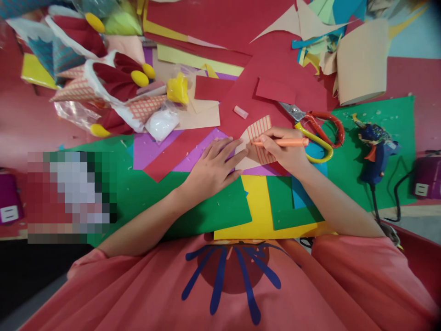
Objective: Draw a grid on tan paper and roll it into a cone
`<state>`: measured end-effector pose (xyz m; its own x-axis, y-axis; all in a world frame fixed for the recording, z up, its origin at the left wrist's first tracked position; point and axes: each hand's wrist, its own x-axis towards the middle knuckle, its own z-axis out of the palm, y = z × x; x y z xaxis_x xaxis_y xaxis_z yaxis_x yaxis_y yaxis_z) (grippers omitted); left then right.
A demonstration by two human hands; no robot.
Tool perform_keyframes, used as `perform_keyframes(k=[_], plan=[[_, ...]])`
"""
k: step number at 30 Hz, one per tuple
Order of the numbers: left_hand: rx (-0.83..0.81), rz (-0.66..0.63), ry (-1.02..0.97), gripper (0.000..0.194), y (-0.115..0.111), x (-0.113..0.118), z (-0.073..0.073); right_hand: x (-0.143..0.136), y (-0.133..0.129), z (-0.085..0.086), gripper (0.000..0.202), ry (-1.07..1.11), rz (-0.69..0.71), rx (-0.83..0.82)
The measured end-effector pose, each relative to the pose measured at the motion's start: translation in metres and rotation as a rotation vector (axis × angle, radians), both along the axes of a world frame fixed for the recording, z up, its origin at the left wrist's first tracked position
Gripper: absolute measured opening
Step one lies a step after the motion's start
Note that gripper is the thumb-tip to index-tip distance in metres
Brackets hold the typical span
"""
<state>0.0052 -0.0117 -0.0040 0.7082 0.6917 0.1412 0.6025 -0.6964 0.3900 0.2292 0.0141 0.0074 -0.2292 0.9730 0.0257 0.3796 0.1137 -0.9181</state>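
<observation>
Beneath both hands (216, 162), half-hidden striped paper (263, 128)

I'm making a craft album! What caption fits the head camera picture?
Right hand holds an orange marker to striped piece; left hand lies at its edge, scissors nearby.

A craft workspace — the table (423, 103) is spread with coloured sheets (275, 66) and cut scraps (306, 23), with scissors (299, 116) and a corded blue glue gun (376, 161) among them.

Striped paper (259, 129) partly behind right hand (287, 156)
</observation>
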Motion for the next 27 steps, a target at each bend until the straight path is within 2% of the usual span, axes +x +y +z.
perform_keyframes(k=[8,11,14,19,27], plan=[[0.009,-0.015,-0.011,0.041,0.0004,0.0002,0.0021,-0.0003,0.0023,0.0013,0.022,0.085,0.01,-0.078],[0.024,-0.021,-0.024,0.04,0.0003,-0.0001,0.0007,-0.0003,0.0012,0.0026,0.022,0.138,-0.036,-0.139],[0.008,-0.016,-0.014,0.042,-0.0001,-0.0008,-0.0011,0.0012,-0.0019,0.0022,0.022,0.161,-0.091,-0.104],[0.008,-0.009,0.021,0.049,0.0008,-0.0019,-0.002,0.0024,-0.0042,0.0008,0.026,0.041,-0.06,0.005],[-0.036,0.001,0.028,0.048,0.0016,-0.0019,-0.0003,0.0,0.0,0.002,0.023,0.009,-0.029,-0.059]])
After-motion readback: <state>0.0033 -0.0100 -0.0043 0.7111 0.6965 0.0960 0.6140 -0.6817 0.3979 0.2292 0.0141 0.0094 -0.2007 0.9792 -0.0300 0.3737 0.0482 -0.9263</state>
